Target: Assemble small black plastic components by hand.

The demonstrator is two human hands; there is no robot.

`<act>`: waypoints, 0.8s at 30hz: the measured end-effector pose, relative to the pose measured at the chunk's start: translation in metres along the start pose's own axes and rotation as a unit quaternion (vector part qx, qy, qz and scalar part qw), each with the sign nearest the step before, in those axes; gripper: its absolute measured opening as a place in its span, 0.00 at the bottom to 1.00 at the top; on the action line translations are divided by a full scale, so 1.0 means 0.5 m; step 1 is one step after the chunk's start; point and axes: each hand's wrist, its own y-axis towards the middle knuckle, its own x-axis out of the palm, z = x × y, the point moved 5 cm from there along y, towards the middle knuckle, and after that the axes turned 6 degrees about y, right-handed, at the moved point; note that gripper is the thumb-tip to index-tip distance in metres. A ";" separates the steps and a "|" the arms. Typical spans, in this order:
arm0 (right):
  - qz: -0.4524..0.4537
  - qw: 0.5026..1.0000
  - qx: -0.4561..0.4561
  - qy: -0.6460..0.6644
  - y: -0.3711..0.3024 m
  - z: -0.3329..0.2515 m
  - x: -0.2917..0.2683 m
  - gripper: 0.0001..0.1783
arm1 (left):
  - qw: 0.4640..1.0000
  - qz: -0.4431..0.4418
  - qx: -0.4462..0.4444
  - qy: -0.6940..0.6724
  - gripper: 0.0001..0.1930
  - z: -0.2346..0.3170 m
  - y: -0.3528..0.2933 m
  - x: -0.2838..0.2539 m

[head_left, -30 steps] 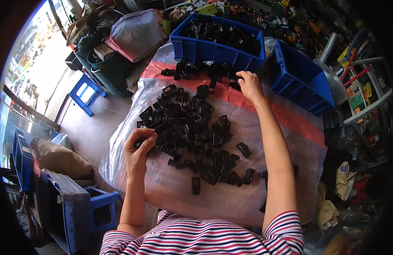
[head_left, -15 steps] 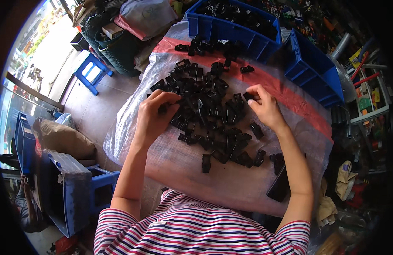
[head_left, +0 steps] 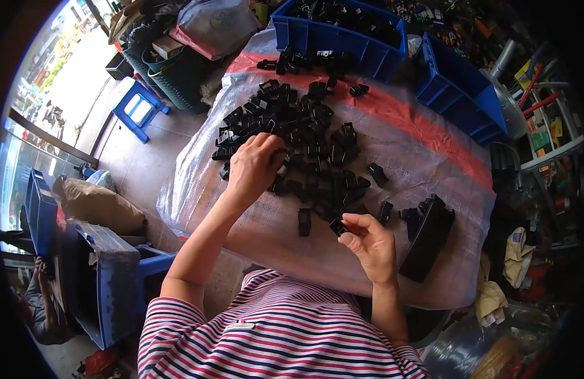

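Observation:
Small black plastic parts [head_left: 317,126], probably connectors or clips, lie heaped on a sheet-covered work surface [head_left: 254,227]. Over the pile's near left side is my left hand [head_left: 257,165], its fingers curled together; whatever they grip is hidden among the dark parts. Closer to my body, my right hand [head_left: 371,247] is raised at the near edge of the pile. Its thumb and forefinger pinch one small black plastic part [head_left: 337,227]. A single loose black part [head_left: 304,222] lies to the left of that hand.
A long black box-like piece [head_left: 427,243] rests on the right, beside a few parts. At the back, a blue bin [head_left: 342,44] holds more black parts, with another blue bin [head_left: 459,95] on its right. A blue stool [head_left: 139,108] stands on the floor at left.
My right hand has come down from the pile's right side toward my body, a black part pinched in it. My left hand has shifted slightly right over the pile.

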 end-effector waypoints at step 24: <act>0.082 0.908 -0.238 -0.334 -0.002 -0.074 0.073 0.18 | 0.657 -0.011 -0.378 -0.652 0.13 0.153 -0.162 0.057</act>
